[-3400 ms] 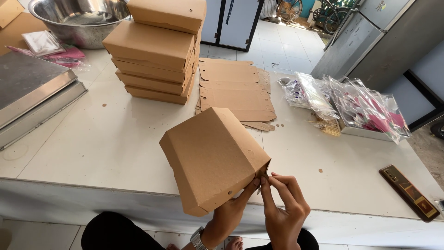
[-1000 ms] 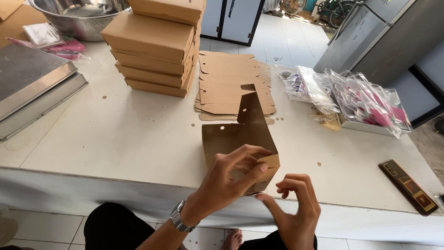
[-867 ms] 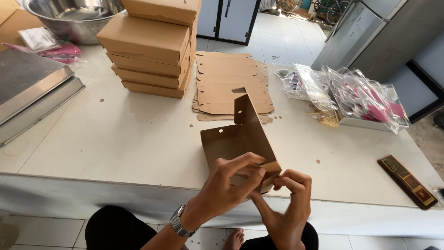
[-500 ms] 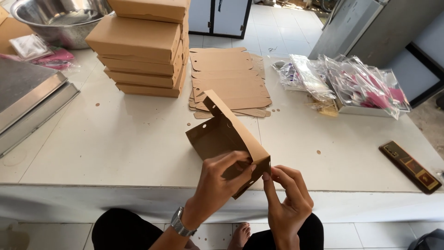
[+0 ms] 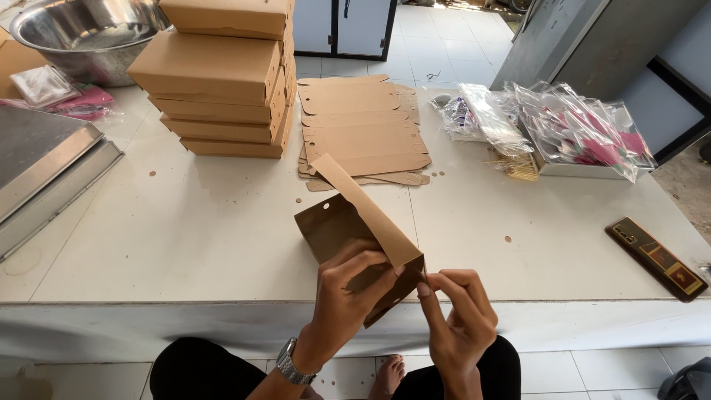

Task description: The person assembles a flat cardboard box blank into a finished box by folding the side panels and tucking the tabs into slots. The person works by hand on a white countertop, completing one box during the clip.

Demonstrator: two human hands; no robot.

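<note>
Head view looks down on our two hands at the near edge of the white surface (image 5: 185, 244), where we are folding a brown cardboard box (image 5: 355, 237). Our left hand (image 5: 348, 296) has its fingers wrapped around the box's near corner, thumb inside and fingertips outside, holding it tilted just above the surface. Our right hand (image 5: 455, 311) pinches narrowly at the same corner, thumb and forefinger closed on a small tab. The box is half formed: one long panel stands up at a slant and the inside is open, so we judge the near corner is being locked while the far side and lid remain unfolded.

Beyond it lies a pile of flat cardboard blanks (image 5: 363, 126), work left to do, and beside that a stack of finished boxes (image 5: 222, 81), work already done. A steel bowl (image 5: 81, 37) sits at the far left, plastic bags (image 5: 570, 126) at the far right.
</note>
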